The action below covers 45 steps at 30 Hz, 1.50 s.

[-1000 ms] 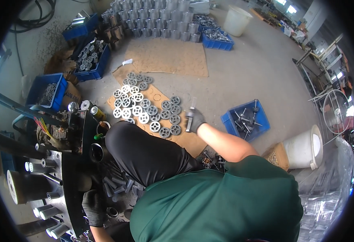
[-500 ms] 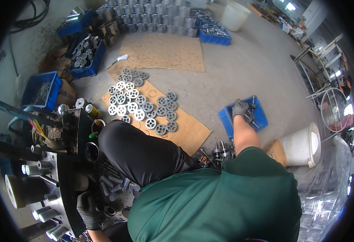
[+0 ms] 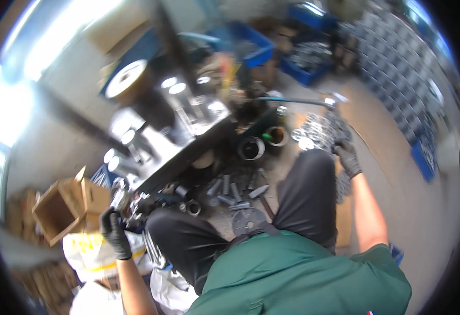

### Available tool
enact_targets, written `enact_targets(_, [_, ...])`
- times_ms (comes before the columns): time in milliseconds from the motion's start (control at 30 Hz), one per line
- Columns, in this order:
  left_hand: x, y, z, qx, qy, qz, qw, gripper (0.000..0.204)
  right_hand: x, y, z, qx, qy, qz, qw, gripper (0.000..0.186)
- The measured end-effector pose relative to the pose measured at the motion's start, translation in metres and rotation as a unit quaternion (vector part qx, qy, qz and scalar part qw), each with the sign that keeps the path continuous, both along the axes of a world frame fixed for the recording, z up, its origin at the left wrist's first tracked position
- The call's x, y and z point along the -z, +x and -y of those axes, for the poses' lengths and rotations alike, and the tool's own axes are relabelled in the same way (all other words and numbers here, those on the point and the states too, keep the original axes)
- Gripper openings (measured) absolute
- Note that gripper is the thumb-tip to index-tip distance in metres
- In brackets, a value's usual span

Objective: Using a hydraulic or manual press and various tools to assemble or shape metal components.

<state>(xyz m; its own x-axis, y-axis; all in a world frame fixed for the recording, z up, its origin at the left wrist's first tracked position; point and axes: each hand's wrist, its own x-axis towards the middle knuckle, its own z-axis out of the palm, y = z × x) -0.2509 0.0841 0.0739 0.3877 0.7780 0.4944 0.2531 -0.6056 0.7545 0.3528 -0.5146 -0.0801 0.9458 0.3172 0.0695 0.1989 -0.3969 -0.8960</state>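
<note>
The view is smeared by motion. My gloved left hand is beside a white sack and jumbled metal parts, its fingers bent; whether they grip anything is unclear. My gloved right hand is beside grey spoked wheels on cardboard; its fingers are bent, and their contents are too blurred to make out. Between the hands stands a dark metal machine block carrying upright silver cylinders. Grey tube pieces lie below it, near my knees and a round dark plate.
An open cardboard box is at the left. Blue crates stand at the back, with stacked metal cylinders and another blue crate at the right. Dark posts rise behind the machine; two round containers sit beside it.
My view has swung left toward the machine. My right hand has left the blue crate and is near the wheels. My left hand has come away from the machine block to beside the sack.
</note>
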Motion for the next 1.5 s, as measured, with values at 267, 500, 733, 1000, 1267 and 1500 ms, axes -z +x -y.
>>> enact_targets(267, [0.242,-0.127,0.154,-0.26,-0.137,0.01,0.956,0.024,-0.156,0.013,-0.215,-0.376,-0.289,0.116,0.873,0.03])
enact_targets(500, [0.345,-0.2,0.27,-0.375,-0.307,-0.223,0.846,0.03,-0.123,-0.058,-0.296,-0.63,-0.304,0.104,0.707,0.022])
enact_targets(733, [0.38,-0.25,0.242,-0.387,-0.502,-0.29,0.717,0.046,-0.107,-0.052,-0.298,-0.575,-0.369,-0.064,0.728,0.032])
enact_targets(1000, [0.386,-0.237,0.222,-0.428,-0.449,-0.346,0.704,0.043,-0.091,-0.036,-0.294,-0.544,-0.373,-0.135,0.74,0.026])
enact_targets(1267, [0.395,-0.211,0.232,-0.413,-0.433,-0.3,0.743,0.061,-0.08,-0.005,-0.289,-0.494,-0.383,-0.135,0.769,0.036])
enact_targets(1500, [0.391,-0.194,0.195,-0.392,-0.533,-0.255,0.705,0.092,-0.086,0.0,-0.286,-0.457,-0.385,-0.149,0.788,0.038])
